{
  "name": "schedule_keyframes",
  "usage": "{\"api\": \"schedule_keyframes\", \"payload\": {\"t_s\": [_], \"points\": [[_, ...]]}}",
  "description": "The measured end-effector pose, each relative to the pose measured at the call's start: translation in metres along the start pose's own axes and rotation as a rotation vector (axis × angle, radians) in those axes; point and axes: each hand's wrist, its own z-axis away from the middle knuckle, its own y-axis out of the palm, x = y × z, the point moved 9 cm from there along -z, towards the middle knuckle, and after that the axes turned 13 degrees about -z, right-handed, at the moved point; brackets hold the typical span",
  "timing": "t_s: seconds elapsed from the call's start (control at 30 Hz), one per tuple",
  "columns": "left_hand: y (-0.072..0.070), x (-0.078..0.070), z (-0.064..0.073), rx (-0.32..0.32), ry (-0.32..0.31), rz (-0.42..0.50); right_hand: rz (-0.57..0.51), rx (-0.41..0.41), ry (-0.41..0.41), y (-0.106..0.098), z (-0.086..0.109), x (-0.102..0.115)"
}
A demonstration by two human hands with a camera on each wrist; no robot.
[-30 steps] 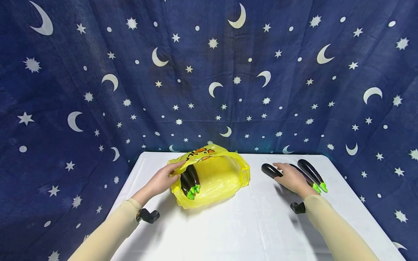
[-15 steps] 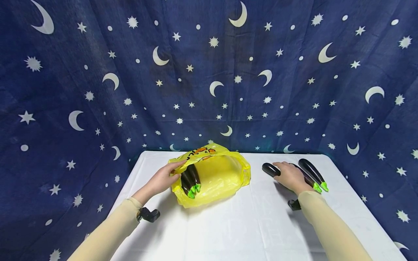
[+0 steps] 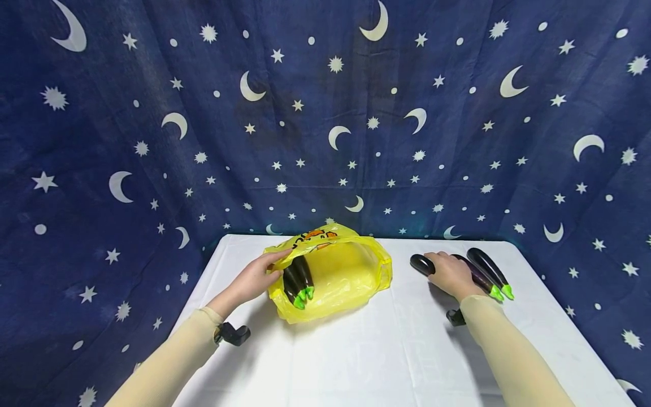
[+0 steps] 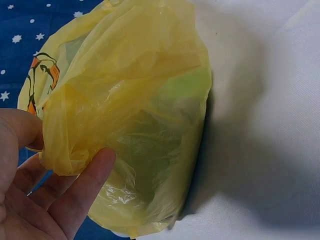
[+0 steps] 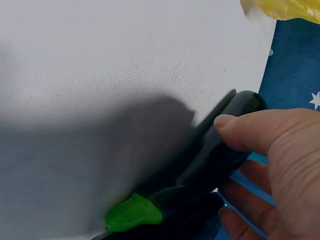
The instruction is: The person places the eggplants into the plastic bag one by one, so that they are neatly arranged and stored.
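On the left of the table, a yellow plastic bag (image 3: 346, 282) lies on its side with its mouth towards me. Several dark eggplants (image 3: 305, 271) with green caps lie inside, at its left. My left hand (image 3: 256, 278) holds the left edge of the bag's mouth; in the left wrist view the thumb and fingers are on the gathered film (image 4: 70, 135). Over on the right, my right hand (image 3: 450, 275) grips an eggplant (image 5: 212, 150), thumb on one side and fingers on the other. In the head view only its rounded end shows beyond the hand.
Two more eggplants lie right of my right hand, a nearer one (image 3: 478, 277) and an outer one (image 3: 490, 271), caps towards me. A white cloth (image 3: 346, 362) covers the table. A dark blue curtain (image 3: 305, 141) with moons and stars hangs behind it.
My right hand has settled slightly lower around the eggplant, and its wrist has shifted a little left. The left hand and the bag hold still.
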Motion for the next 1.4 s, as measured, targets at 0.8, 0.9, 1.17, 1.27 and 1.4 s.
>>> {"api": "schedule_keyframes", "payload": {"t_s": [0.8,0.9,1.17,1.27,1.4], "points": [[0.001,-0.001,-0.002,0.005,-0.009,0.005,-0.094,0.15,0.108,0.024,-0.006,0.001],[0.001,-0.001,-0.002,0.006,-0.006,0.008,-0.1,0.163,0.11,0.026,-0.005,0.001],[0.001,0.0,-0.001,0.002,0.009,-0.007,-0.147,0.233,0.084,0.029,0.002,0.001],[0.001,0.0,-0.001,0.002,0.01,-0.012,-0.176,0.265,0.091,0.029,0.005,0.001],[0.001,0.001,-0.002,0.002,0.009,-0.009,-0.194,0.295,0.101,0.029,0.008,0.002]]}}
